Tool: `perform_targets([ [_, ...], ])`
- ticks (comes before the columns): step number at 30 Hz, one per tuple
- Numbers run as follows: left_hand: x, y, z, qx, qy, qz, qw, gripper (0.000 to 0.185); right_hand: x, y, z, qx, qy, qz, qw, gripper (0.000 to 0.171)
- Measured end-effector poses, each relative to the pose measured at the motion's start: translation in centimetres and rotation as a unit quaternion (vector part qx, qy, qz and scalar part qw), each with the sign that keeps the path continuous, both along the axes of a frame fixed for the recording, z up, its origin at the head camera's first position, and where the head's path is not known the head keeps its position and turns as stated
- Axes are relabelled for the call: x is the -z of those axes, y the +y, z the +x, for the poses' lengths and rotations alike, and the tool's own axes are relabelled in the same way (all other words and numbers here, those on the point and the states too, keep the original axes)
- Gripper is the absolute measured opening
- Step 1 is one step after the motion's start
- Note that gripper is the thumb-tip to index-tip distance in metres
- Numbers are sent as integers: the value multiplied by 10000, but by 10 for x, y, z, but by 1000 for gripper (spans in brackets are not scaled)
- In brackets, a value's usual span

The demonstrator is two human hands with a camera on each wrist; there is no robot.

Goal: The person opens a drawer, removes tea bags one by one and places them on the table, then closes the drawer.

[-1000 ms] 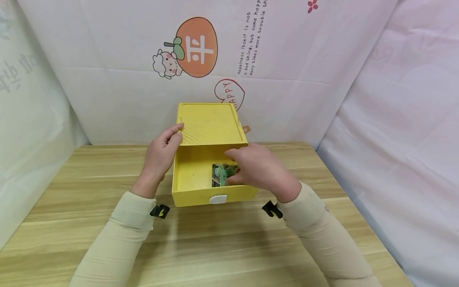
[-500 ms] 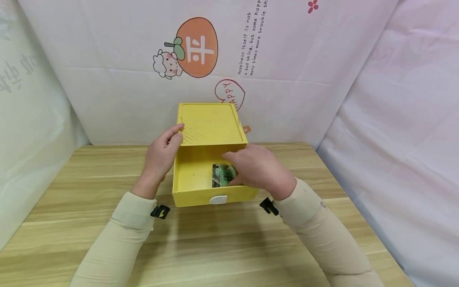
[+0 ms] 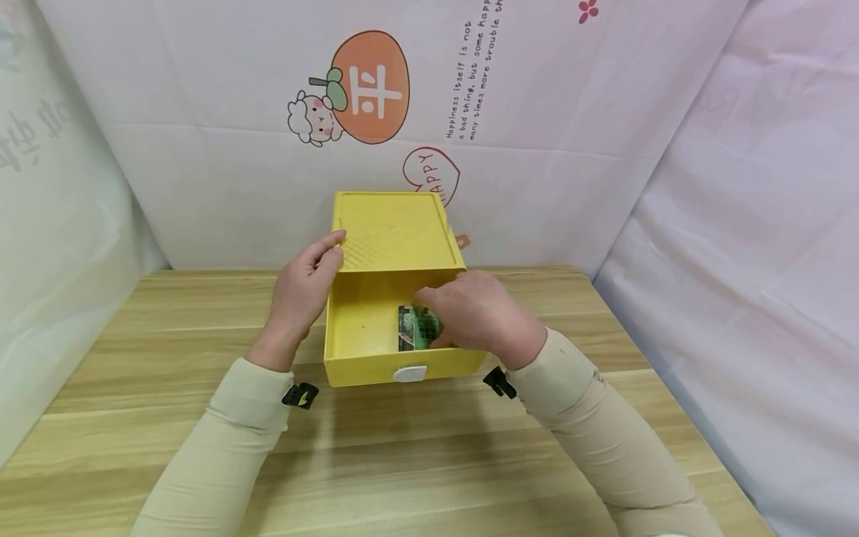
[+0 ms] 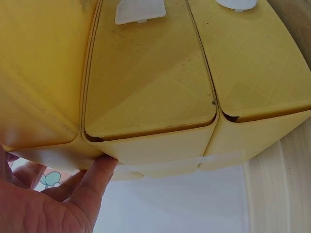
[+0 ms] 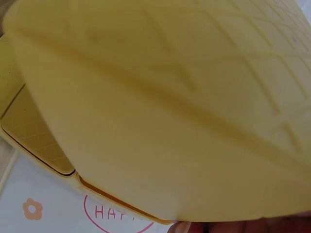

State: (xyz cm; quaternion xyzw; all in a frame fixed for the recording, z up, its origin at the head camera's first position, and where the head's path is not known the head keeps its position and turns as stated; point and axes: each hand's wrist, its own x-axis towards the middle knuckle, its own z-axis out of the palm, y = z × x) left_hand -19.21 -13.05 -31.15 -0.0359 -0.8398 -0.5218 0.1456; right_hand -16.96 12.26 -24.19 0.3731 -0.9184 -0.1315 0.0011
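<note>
In the head view, a yellow drawer cabinet (image 3: pixel 403 227) has its top drawer (image 3: pixel 359 328) pulled out, with a white handle (image 3: pixel 410 374) on the front. My left hand (image 3: pixel 303 292) rests at the cabinet's upper left edge, index fingertip and thumb touching it; the left wrist view shows its fingers (image 4: pixel 95 187) along the side. My right hand (image 3: pixel 479 309) reaches over the drawer's right wall, thumb and index finger spread above a small flat packet (image 3: pixel 411 328), dark with a green panel, on the drawer floor. The hand covers the packet's right part. Its other fingers are hidden.
The cabinet stands at the back of a wood-grain table (image 3: pixel 396 462), close to a printed white curtain (image 3: pixel 537 171). More yellow drawer fronts (image 4: pixel 150 73) show below in the left wrist view. Dark wrist straps (image 3: pixel 300 395) sit at both cuffs.
My right hand has shifted slightly left over the packet, covering more of its right side. The left hand, drawer and cabinet stay about where they were.
</note>
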Motion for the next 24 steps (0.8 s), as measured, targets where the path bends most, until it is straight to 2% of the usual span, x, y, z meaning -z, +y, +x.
perform_targets([
  [13, 0, 0, 0, -9, 2, -11, 10000, 49, 0, -4, -5, 195, -108, 372, 9991, 59],
  [24, 0, 0, 0, -6, 38, 0, 10000, 50, -1, -4, -4, 399, -196, 314, 9985, 54],
])
